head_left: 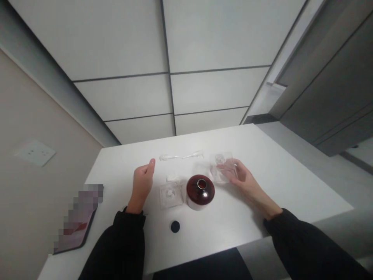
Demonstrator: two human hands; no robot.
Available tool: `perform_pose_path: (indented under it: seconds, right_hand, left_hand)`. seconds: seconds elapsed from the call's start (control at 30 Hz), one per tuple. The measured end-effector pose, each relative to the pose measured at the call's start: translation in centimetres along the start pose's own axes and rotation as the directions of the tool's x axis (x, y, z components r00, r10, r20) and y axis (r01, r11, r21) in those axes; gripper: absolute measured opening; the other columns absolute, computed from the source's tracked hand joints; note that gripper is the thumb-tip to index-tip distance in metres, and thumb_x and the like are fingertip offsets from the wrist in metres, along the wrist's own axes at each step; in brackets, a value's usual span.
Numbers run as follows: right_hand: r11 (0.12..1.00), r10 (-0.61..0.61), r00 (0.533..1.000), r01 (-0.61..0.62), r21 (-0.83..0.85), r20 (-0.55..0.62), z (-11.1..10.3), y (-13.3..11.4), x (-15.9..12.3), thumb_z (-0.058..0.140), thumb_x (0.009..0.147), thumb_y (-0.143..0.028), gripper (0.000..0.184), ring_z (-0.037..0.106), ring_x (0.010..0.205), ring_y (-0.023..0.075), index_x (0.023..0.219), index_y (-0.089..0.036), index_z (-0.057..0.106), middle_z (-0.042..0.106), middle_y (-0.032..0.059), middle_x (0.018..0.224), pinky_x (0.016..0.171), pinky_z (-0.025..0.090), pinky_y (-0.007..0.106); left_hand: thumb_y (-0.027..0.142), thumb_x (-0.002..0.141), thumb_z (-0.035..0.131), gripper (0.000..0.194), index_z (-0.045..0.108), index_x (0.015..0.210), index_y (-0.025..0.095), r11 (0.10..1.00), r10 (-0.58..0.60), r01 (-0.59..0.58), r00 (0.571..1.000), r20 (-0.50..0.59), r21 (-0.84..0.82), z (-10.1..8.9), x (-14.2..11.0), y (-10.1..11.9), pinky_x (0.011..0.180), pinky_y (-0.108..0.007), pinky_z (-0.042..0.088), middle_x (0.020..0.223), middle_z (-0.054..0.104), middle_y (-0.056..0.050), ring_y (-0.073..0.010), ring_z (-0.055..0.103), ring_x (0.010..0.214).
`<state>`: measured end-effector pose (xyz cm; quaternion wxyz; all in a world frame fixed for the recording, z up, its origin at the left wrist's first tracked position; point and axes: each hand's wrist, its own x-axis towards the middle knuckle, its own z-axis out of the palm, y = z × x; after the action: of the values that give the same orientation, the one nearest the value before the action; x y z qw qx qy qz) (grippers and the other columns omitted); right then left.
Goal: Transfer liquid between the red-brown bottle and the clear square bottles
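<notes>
On the white table, one dark red glass bottle stands uncapped, with one black round cap lying nearer the person. The right hand, just behind and right of the bottle, lays its spread fingers across one clear plastic case; whether it grips, I cannot tell. The left hand, left of the bottle, is half-curled and empty, thumb raised, near one clear square tray and one small clear piece. One clear plastic strip lies farther behind the bottle.

Left hand half-curled, right hand seemingly outstretched
</notes>
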<state>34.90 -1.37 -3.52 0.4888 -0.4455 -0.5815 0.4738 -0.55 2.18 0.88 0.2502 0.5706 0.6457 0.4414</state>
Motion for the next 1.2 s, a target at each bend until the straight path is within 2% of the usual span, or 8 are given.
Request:
perform_pose_path:
  seconds: [0.1, 0.23, 0.4, 0.6, 0.83, 0.97, 1.1, 1.2]
  right_hand:
    - [0.995, -0.002, 0.999, 0.007, -0.096, 0.047, 0.8, 0.1, 1.1, 0.081, 0.080, -0.068, 0.069, 0.068, 0.132, 0.0300, 0.128, -0.031, 0.049, 0.066, 0.0133, 0.143, 0.117, 0.053, 0.055]
    - [0.955, 0.002, 0.996, 0.026, -0.294, 0.093, 1.0, 0.0, 0.9, 0.087, 0.079, -0.054, 0.068, 0.059, 0.144, 0.0336, 0.133, -0.029, 0.055, 0.062, 0.0142, 0.151, 0.127, 0.040, 0.063]
    - [0.873, -0.054, 0.992, 0.102, -0.477, 0.114, 0.7, 0.6, 0.7, 0.081, 0.084, -0.057, 0.070, 0.042, 0.158, 0.0379, 0.144, -0.027, 0.057, 0.047, 0.0164, 0.166, 0.129, 0.035, 0.068]
    - [0.765, -0.160, 0.972, 0.231, -0.601, 0.169, 0.9, 1.5, 1.2, 0.080, 0.086, -0.060, 0.071, 0.037, 0.161, 0.0393, 0.144, -0.022, 0.063, 0.060, 0.0153, 0.155, 0.133, 0.026, 0.070]
    - [0.707, -0.225, 0.958, 0.285, -0.647, 0.177, 1.6, 1.9, 1.4, 0.074, 0.092, -0.056, 0.060, 0.052, 0.148, 0.0379, 0.142, -0.024, 0.066, 0.067, 0.0124, 0.147, 0.123, 0.044, 0.069]
    - [0.712, -0.246, 0.956, 0.289, -0.639, 0.158, 1.8, 1.2, 1.4, 0.077, 0.091, -0.052, 0.052, 0.059, 0.140, 0.0360, 0.136, -0.027, 0.071, 0.071, 0.0103, 0.140, 0.121, 0.048, 0.066]
    - [0.754, -0.286, 0.958, 0.241, -0.611, 0.024, 2.0, -0.5, -1.0, 0.060, 0.102, -0.039, 0.033, 0.066, 0.129, 0.0295, 0.132, -0.027, 0.069, 0.071, 0.0099, 0.138, 0.113, 0.055, 0.061]
    - [0.804, -0.311, 0.947, 0.217, -0.553, -0.081, 3.6, -1.8, -3.9, 0.052, 0.107, -0.037, 0.027, 0.071, 0.117, 0.0238, 0.129, -0.027, 0.064, 0.073, 0.0090, 0.126, 0.098, 0.065, 0.046]
  left_hand:
    - [0.063, 0.092, 0.049, 0.059, 0.021, 0.055, 0.026, 1.000, 0.010, -0.011, 1.000, 0.009, 0.023, 0.0, 0.1, -0.1, 0.055, -0.034, 0.020, 0.051, 0.021, 0.004, -0.0124, 0.024, 0.051]
    - [0.066, 0.089, 0.047, 0.058, 0.021, 0.055, 0.027, 0.999, 0.013, -0.014, 1.000, 0.021, 0.047, 0.4, 0.4, -0.7, 0.054, -0.032, 0.020, 0.052, 0.021, 0.005, -0.0116, 0.024, 0.051]
    - [0.064, 0.088, 0.045, 0.055, 0.021, 0.055, 0.027, 0.998, 0.012, -0.014, 0.999, 0.032, 0.060, 0.9, 0.6, -1.1, 0.054, -0.031, 0.019, 0.053, 0.020, 0.005, -0.0107, 0.023, 0.051]
    - [0.063, 0.089, 0.045, 0.054, 0.020, 0.057, 0.027, 0.998, 0.014, -0.017, 0.999, 0.042, 0.055, 1.1, 0.6, -0.9, 0.055, -0.031, 0.018, 0.055, 0.019, 0.005, -0.0108, 0.022, 0.053]
    - [0.062, 0.090, 0.045, 0.054, 0.018, 0.059, 0.027, 0.998, 0.023, -0.025, 0.999, 0.046, 0.052, 1.2, 0.5, -0.6, 0.056, -0.032, 0.018, 0.058, 0.018, 0.004, -0.0110, 0.020, 0.055]
    - [0.062, 0.089, 0.045, 0.054, 0.018, 0.059, 0.027, 0.998, 0.024, -0.027, 0.999, 0.046, 0.050, 1.2, 0.5, -0.6, 0.056, -0.032, 0.017, 0.058, 0.018, 0.004, -0.0110, 0.020, 0.055]
    - [0.063, 0.090, 0.043, 0.053, 0.019, 0.059, 0.027, 0.999, 0.016, -0.018, 0.999, 0.040, 0.051, 1.3, 0.6, -0.8, 0.056, -0.032, 0.017, 0.059, 0.018, 0.004, -0.0112, 0.021, 0.056]
    - [0.063, 0.089, 0.043, 0.054, 0.019, 0.058, 0.026, 0.998, 0.012, -0.014, 0.999, 0.049, 0.054, 1.5, 0.7, -0.9, 0.056, -0.032, 0.018, 0.058, 0.019, 0.003, -0.0113, 0.021, 0.056]
